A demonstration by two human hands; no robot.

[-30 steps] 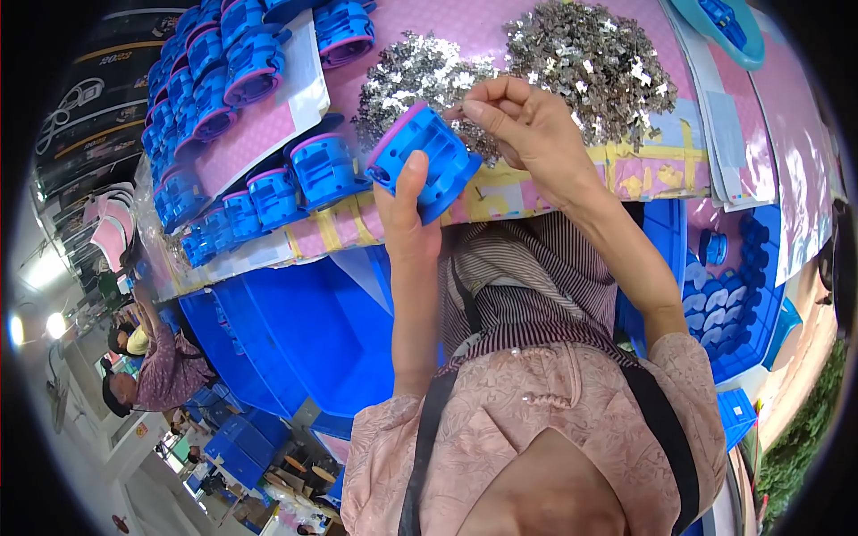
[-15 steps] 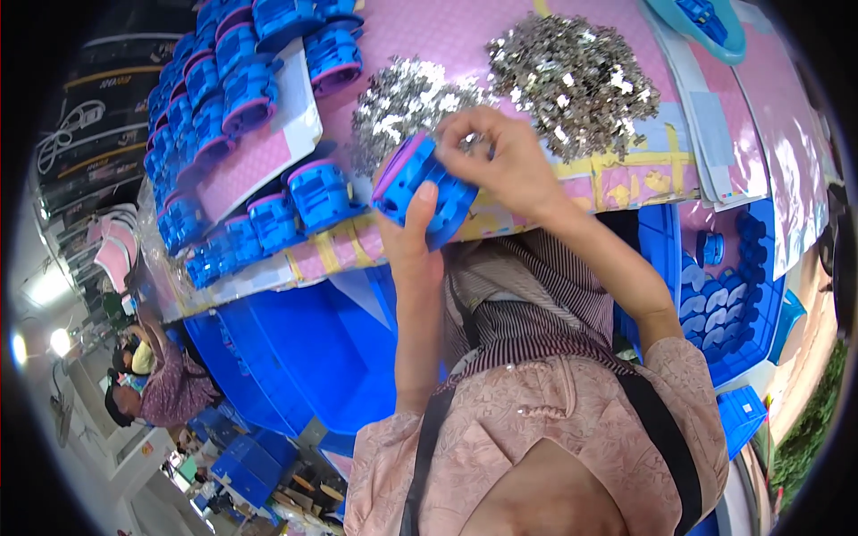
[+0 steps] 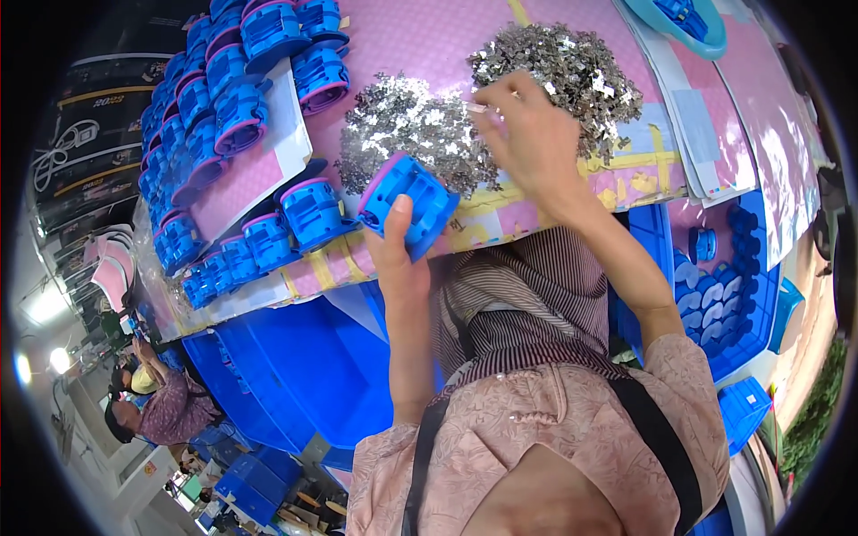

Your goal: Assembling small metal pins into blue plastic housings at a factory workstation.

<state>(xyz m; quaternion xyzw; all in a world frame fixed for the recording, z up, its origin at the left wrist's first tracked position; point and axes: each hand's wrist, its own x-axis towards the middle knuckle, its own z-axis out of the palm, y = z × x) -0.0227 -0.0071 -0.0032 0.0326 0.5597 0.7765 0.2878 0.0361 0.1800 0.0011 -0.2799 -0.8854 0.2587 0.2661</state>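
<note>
My left hand [image 3: 399, 261] is closed round a blue plastic spool-like housing [image 3: 413, 207] with a pink ring along one end, its thumb lying on the near side. The housing is held tilted above the table's front edge. To its right, my right hand [image 3: 536, 143] is over the table with thumb and forefinger brought together on a small shiny metal piece [image 3: 476, 106]. Below those fingertips lies a loose pile of small silvery metal pieces [image 3: 407, 129]. A second, darker-looking pile of metal pieces [image 3: 594, 76] sits just beyond the right hand.
Rows of similar blue housings [image 3: 241, 116] stand at the left of the pink table [image 3: 420, 31]. A turquoise basin [image 3: 706, 40] is at the far right. Blue crates [image 3: 304, 366] stand below the table; one at right holds several blue parts [image 3: 715, 299]. Another person [image 3: 174, 402] is at lower left.
My right hand has moved away from the housing, up and right to between the metal piles. The left hand still holds the housing, slightly lower.
</note>
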